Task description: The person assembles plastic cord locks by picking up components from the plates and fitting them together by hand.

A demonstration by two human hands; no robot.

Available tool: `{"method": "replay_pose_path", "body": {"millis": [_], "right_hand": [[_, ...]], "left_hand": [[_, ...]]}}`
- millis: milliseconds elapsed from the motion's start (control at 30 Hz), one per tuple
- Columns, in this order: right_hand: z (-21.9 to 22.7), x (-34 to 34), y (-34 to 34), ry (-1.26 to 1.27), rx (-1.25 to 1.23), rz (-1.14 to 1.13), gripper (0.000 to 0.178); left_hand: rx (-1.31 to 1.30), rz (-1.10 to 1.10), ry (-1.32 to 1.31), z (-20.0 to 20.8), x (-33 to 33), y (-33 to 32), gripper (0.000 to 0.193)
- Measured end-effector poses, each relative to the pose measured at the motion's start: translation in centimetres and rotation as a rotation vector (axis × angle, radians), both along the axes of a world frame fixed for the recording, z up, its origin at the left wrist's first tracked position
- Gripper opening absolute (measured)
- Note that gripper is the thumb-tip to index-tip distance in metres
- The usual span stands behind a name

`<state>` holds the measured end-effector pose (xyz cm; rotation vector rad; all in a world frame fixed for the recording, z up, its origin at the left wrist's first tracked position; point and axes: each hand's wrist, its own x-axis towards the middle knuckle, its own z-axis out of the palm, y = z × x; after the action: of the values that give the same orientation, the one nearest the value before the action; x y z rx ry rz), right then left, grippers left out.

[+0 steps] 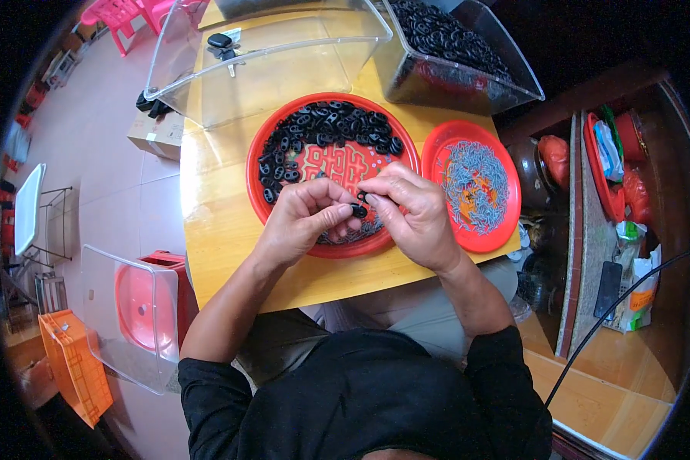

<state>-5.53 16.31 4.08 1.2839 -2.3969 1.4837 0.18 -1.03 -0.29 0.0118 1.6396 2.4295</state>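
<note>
Over the large round red tray (257, 201), my two hands meet fingertip to fingertip. My left hand (299, 221) pinches a small black oval plastic piece (358, 210) between thumb and fingers. Just above it, the fingers of my right hand (415, 208) are closed on a small dark part (362, 196), whose kind I cannot make out. Many black oval plastic pieces with holes (326, 123) lie along the tray's far and left sides. Grey screws (368, 228) are on its near side, partly hidden under my hands.
A smaller red plate (515, 201) of grey screws (475, 184) stands at the right. Behind the tray are a clear plastic bin (284, 80) and another bin (468, 88) full of black pieces (445, 38). Keys (226, 54) show through the first. A shelf (579, 230) stands right of the table.
</note>
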Motion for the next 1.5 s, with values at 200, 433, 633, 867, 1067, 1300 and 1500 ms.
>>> {"method": "replay_pose_path", "body": {"millis": [200,433,633,867,1067,1300,1500], "right_hand": [[0.0,-0.1,-0.1,-0.023,0.022,0.025,0.012],[0.0,0.0,-0.3,-0.082,0.03,0.03,0.01],[0.1,0.4,-0.1,-0.208,0.037,-0.059,0.022],[-0.2,1.0,-0.2,0.216,0.234,-0.024,0.042],[-1.5,1.4,-0.6,0.364,0.196,-0.017,0.035],[-2.2,1.4,-0.9,0.413,0.114,-0.007,0.039],[-2.7,1.2,-1.1,0.445,0.096,0.017,0.038]], "left_hand": [[-0.014,0.016,-0.006,0.1,0.0,0.1,0.009],[0.047,0.019,-0.038,0.0,0.1,0.1,0.008],[0.072,0.028,-0.033,-0.3,0.2,0.1,0.01],[0.071,0.05,-0.029,-0.5,0.1,0.3,0.012],[0.1,0.051,-0.063,-0.1,0.3,0.1,0.011],[0.119,0.054,-0.008,0.0,0.3,0.0,0.01],[0.155,0.041,0.003,-0.2,0.3,-0.2,0.009]]}}
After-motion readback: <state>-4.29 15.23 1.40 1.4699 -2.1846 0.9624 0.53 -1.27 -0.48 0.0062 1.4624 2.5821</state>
